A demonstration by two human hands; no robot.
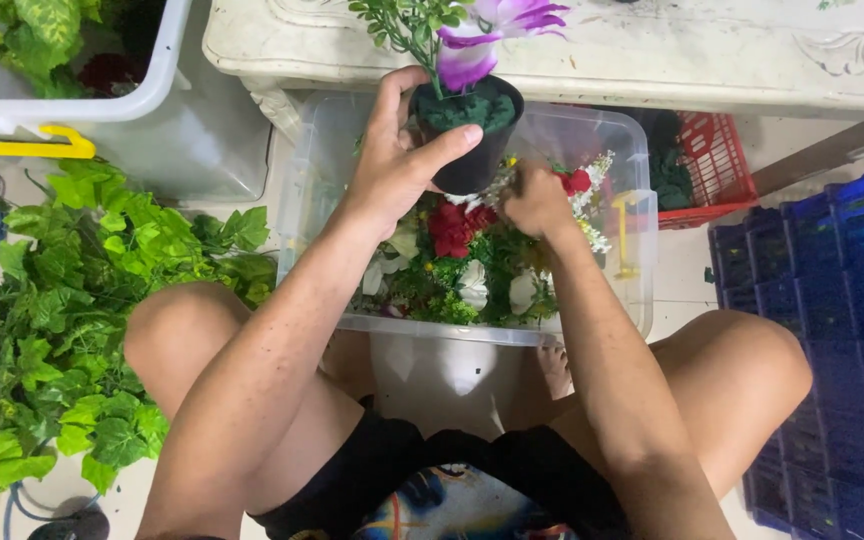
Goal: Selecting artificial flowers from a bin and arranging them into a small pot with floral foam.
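Observation:
My left hand grips a small black pot from its left side and holds it up over a clear plastic bin. A green foam block fills the pot, with a purple and white artificial flower and green leafy sprigs stuck in it. My right hand reaches down into the bin among red, white and green artificial flowers, fingers curled on the stems just below the pot. What it holds is hidden by the pot and flowers.
A pile of artificial green vines lies on the floor at left. A white bin of foliage stands at upper left. A white carved table runs along the top. A red basket and blue crates stand at right.

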